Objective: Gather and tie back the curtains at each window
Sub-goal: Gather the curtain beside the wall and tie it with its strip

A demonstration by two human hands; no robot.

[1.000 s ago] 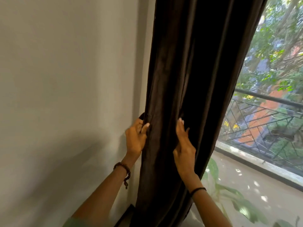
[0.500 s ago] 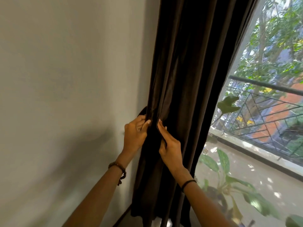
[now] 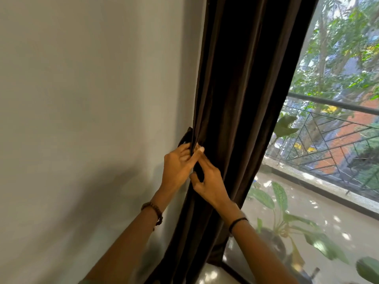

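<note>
A dark brown curtain [image 3: 242,95] hangs gathered in folds between the wall and the window. At its left edge a dark tieback loop [image 3: 185,137] sticks out against the wall. My left hand [image 3: 177,167] pinches the curtain's left edge just below that loop, thumb on the front of the fabric. My right hand [image 3: 209,181] sits right beside it, fingers curled round a narrow dark fold or strap at the same edge. The two hands touch at the fingertips. What the strap fastens to is hidden behind the fabric.
A plain pale wall [image 3: 92,119] fills the left. The window [image 3: 328,140] on the right looks onto a balcony with a metal railing [image 3: 336,128] and trees. A potted plant [image 3: 287,226] stands behind the glass at the lower right.
My right hand has slid left across the curtain to meet my left hand at the curtain's left edge. The left hand has stayed on that edge. The view has shifted slightly.
</note>
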